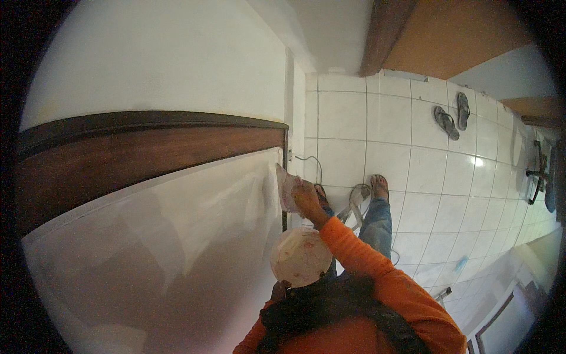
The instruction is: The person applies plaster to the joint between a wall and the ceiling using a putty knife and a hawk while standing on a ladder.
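My right hand [307,199], at the end of an orange sleeve, is closed round a pale, flat putty spreader [285,184]. The spreader's edge lies against the right end of a white surface [227,177], just below a brown wooden trim. Whitish streaks of a paste-like coat show on that surface beside it. Close to my body, my left hand [281,290] grips the rim of a round, pale container [301,258], with whitish and brownish smears across it. Most of the left hand's fingers are hidden by the container and dark shadow.
The dark-edged brown trim [159,147] runs along the wall. Below me, near my feet [380,186], stands a metal frame [356,203] on white floor tiles. A cable [318,165] lies by the wall. Dark flip-flops [454,118] and a chair base [535,173] are farther right.
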Tool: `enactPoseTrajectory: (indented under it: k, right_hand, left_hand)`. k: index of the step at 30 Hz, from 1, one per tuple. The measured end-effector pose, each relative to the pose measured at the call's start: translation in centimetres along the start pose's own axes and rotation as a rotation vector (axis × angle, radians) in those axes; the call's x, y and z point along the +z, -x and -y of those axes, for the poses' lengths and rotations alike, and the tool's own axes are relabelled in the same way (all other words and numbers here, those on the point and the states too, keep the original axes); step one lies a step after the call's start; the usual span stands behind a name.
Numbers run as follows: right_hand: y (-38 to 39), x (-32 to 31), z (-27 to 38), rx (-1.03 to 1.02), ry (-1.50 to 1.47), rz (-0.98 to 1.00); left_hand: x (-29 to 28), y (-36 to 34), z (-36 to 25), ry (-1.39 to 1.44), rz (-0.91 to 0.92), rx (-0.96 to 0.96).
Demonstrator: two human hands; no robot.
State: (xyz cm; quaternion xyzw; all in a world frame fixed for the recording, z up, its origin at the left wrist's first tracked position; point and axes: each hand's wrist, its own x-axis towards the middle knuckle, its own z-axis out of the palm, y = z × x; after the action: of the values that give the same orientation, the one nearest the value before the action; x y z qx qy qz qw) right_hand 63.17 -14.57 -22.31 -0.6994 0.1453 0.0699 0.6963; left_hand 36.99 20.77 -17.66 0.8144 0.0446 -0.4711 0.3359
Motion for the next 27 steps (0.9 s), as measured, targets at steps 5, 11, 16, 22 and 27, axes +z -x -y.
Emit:
enactPoseTrajectory:
  k: [5, 11, 16, 22, 27]
  right_hand:
    - [-4.9, 1.4, -3.2, 0.262, -0.244, -0.141]
    - [-6.4, 0.9, 0.1, -0.233, 0.042, -0.076]
    - [-0.2, -2.4, 4.1, -0.2, 0.047, 0.109]
    - [0.5, -1.2, -8.1, 0.311, -0.574, -0.113]
    - [-3.9, 0.1, -4.3, 0.13, -0.114, -0.133]
  left_hand:
    - [1.0, 1.0, 2.4, 0.007, -0.014, -0.024]
    - [1.5, 1.9, 8.5, -0.384, 0.007, 0.163]
    - [0.9, 0.3, 0.3, -0.166, -0.083, 0.267]
    - [0.8, 0.9, -2.6, 0.166, -0.013, -0.109]
    - [1.3, 0.4, -3.2, 0.637, -0.03, -0.494]
